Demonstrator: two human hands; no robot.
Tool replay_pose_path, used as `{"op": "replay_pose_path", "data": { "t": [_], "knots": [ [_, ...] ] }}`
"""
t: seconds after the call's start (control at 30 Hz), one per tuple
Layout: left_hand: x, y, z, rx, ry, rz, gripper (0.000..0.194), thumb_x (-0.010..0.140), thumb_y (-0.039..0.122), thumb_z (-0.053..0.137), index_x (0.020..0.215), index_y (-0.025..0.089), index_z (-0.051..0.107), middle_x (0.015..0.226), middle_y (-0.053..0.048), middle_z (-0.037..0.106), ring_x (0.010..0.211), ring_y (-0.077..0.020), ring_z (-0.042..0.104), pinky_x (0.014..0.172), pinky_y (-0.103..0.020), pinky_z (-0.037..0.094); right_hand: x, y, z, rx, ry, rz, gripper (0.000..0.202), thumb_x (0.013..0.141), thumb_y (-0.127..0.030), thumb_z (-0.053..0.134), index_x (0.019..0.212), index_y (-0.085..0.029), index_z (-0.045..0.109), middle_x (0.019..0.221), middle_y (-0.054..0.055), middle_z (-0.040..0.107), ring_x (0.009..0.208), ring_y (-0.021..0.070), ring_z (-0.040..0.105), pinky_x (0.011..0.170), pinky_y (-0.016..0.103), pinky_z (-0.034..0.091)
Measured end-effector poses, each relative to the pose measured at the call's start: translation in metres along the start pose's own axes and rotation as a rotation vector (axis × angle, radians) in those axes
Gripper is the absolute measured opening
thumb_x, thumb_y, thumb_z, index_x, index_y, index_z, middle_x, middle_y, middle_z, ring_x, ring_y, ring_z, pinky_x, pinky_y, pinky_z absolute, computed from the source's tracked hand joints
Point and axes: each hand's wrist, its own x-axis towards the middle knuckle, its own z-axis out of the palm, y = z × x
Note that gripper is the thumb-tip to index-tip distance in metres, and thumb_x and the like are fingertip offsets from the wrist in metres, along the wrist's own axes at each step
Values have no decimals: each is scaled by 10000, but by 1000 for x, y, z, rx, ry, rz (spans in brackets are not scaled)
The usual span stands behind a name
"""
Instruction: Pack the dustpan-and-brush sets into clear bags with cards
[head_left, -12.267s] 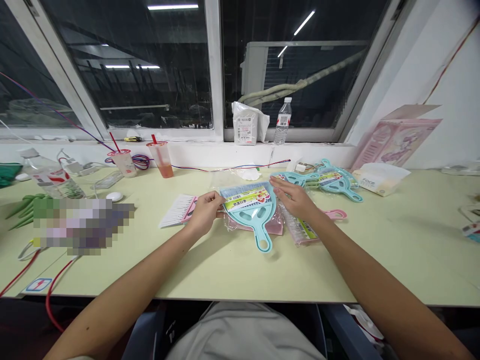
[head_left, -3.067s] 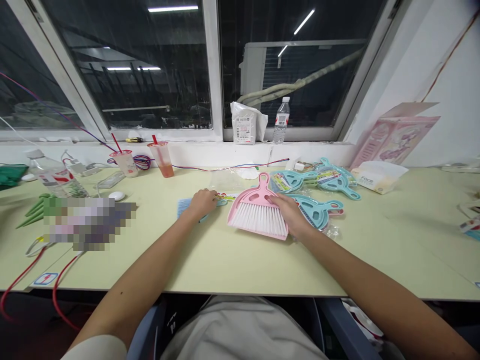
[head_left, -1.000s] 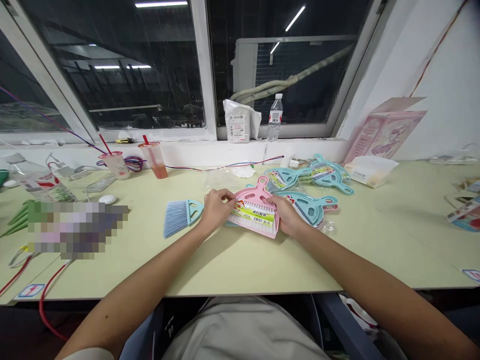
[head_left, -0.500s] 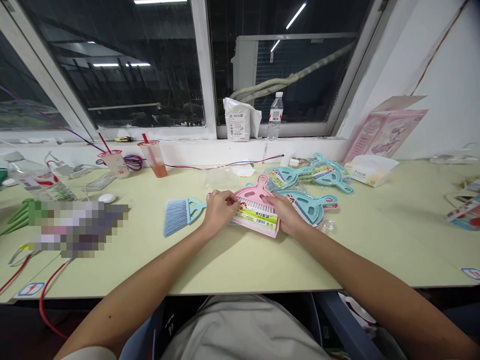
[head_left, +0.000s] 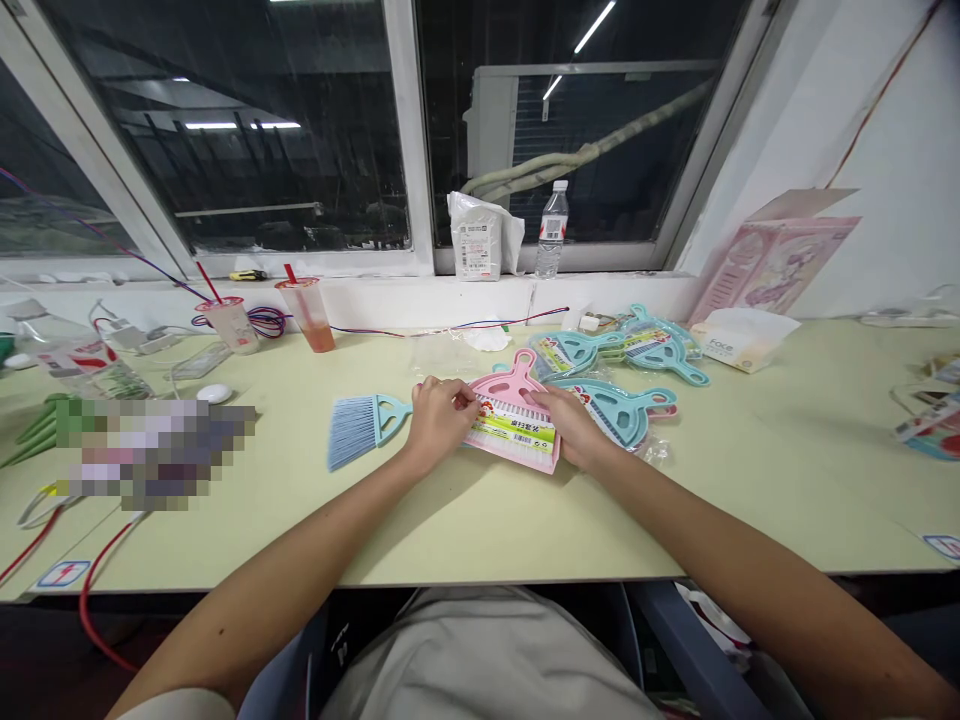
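Right of the blue brush [head_left: 351, 434], the left hand's [head_left: 437, 425] nearly closed fingertips pinch the label [head_left: 517, 431] by its corner, seemingly aligning it over the pink dustpan [head_left: 513, 377], which the right hand's [head_left: 574, 425] closed grip apparently steadies.

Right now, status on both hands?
Left hand pinching label card. Right hand gripping pink dustpan by its side. Loose blue brush beside left hand; bagged sets close by the right.

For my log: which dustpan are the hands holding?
The pink dustpan, with the label over white bristles; the dustpans beyond the right hand are teal on top.
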Motion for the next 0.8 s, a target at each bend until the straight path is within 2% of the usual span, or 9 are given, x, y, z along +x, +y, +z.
{"op": "replay_pose_path", "data": {
  "t": [0.2,0.47,0.57,0.63,0.67,0.8],
  "knots": [
    [0,-1,0,11,22,7,94,837,233,632,760,255,682,811,-5,718,977,-262,566,933,-441,367,-1,-1,0,17,4,16,145,782,-153,723,903,-185,649,924,80,782,810,252,763,667,349,627],
    [-1,1,-2,49,5,-8,101,843,240,620,769,254,688,849,-13,725,991,-265,557,927,-444,376,-2,-1,2,-11,-34,43,138,800,-166,708,934,-172,674,830,76,774,719,242,748,656,357,628],
    [0,0,-3,91,38,16,107,842,238,624,762,248,696,868,-38,715,1014,-282,549,915,-456,391,-2,-2,2,-15,-20,37,127,804,-160,700,928,-173,680,825,76,775,717,236,746,650,340,624],
    [0,1,-5,111,54,119,112,860,244,617,812,242,718,945,-62,713,1048,-289,548,921,-461,407,-3,-3,2,-11,-15,34,114,808,-159,691,921,-171,684,830,81,776,714,235,744,647,338,621],
    [0,3,-7,112,29,211,128,878,250,605,859,239,732,1002,-73,712,1064,-287,554,930,-459,415,-3,-3,2,-10,-19,31,108,808,-157,685,915,-171,684,831,82,776,708,236,742,645,341,620],
    [-8,14,-14,102,-214,612,229,945,281,545,1036,243,751,1142,-86,699,1096,-261,595,1000,-438,426,-5,-5,3,-3,-27,21,80,800,-150,667,870,-189,659,765,60,759,658,230,727,632,349,613]
  ]
}}
